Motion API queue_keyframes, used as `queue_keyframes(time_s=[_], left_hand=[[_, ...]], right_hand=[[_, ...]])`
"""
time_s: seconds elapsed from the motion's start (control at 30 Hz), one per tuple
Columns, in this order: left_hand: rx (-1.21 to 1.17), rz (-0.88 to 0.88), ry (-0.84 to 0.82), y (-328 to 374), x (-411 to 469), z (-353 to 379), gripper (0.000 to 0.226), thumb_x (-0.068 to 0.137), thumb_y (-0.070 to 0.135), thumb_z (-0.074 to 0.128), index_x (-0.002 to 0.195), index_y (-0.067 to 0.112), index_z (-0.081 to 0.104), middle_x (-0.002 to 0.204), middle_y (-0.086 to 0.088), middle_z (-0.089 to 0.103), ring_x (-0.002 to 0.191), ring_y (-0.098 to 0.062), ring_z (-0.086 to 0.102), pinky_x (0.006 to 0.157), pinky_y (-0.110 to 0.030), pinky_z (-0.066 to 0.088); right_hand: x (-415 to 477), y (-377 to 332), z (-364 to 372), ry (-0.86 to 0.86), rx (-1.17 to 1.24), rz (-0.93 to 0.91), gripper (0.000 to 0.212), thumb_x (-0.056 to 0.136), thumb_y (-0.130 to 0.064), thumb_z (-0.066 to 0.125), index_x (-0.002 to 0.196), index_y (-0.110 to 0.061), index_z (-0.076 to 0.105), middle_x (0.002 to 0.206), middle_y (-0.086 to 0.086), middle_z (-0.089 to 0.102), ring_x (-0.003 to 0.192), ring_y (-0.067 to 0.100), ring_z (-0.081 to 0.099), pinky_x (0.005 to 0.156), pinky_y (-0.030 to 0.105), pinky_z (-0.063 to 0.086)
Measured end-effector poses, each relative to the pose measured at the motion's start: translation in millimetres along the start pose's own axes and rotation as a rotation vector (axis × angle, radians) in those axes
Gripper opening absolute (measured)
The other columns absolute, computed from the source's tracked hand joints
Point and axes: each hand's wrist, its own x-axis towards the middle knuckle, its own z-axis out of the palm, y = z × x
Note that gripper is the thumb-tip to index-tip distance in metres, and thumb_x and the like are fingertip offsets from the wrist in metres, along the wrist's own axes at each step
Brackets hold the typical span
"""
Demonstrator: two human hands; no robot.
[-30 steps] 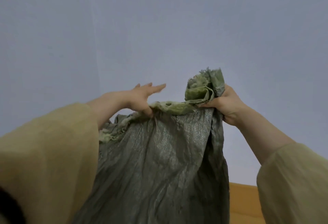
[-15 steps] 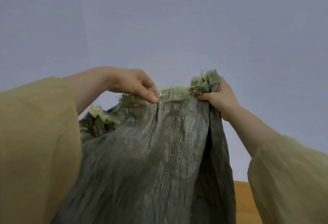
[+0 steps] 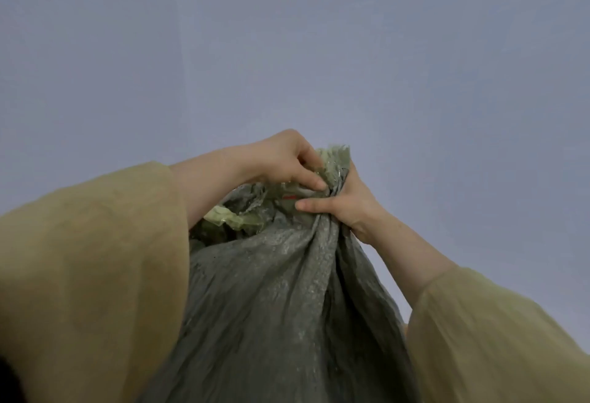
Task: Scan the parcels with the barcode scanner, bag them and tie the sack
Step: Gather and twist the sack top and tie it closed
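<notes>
I am bunching the soft, crinkly sack [image 3: 281,291] at its frayed mouth, my left hand [image 3: 281,160] pinching fabric, my right hand [image 3: 348,201] clenching the gathered neck.

Grey-green woven sack [image 3: 271,300] hangs upright, crumpled; its frayed mouth [image 3: 332,163] bunched together at the top.
</notes>
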Motion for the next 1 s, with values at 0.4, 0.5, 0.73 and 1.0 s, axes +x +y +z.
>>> queue_keyframes(time_s=[0.4,0.5,0.73,1.0], left_hand=[[0.647,-0.078,0.261,-96.8,-82.1,84.5,0.122,0.065,0.059,0.073,0.149,0.018,-0.006,0.151,-0.009,0.003,0.141,-0.023,0.006,0.117,-0.039,0.004],[0.637,-0.066,0.279,-113.2,-75.2,88.7,0.113,0.074,0.048,0.069,0.150,0.014,-0.007,0.142,-0.006,0.032,0.131,-0.024,0.031,0.112,-0.036,0.016],[-0.126,-0.079,0.171,-111.3,-57.5,42.7,0.024,0.085,0.032,0.068,0.107,0.023,0.069,0.102,0.007,0.069,0.094,-0.009,0.062,0.080,-0.014,0.042],[-0.269,0.018,0.218,-60.3,-39.7,-7.5,0.034,0.088,0.021,0.064,0.122,0.018,0.063,0.118,0.007,0.065,0.109,-0.004,0.058,0.086,-0.006,0.040]], right_hand=[[-12.2,13.2,-7.3,0.330,0.298,0.083,0.042,0.066,0.016,0.074,0.094,-0.012,0.059,0.087,0.007,0.068,0.079,0.024,0.067,0.071,0.040,0.056],[-15.0,6.8,-8.8,0.316,0.359,0.120,0.034,0.072,0.017,0.068,0.085,-0.013,0.057,0.080,0.007,0.066,0.069,0.021,0.065,0.056,0.032,0.053],[-13.6,9.2,-27.5,0.356,0.199,0.083,0.054,0.067,0.012,0.076,0.116,-0.003,0.058,0.090,0.005,0.067,0.081,0.021,0.066,0.062,0.031,0.053],[-9.9,-0.6,-14.6,0.281,-0.093,-0.094,0.106,0.061,0.008,0.081,0.147,-0.015,0.023,0.130,0.008,0.057,0.115,0.021,0.058,0.096,0.038,0.051]])
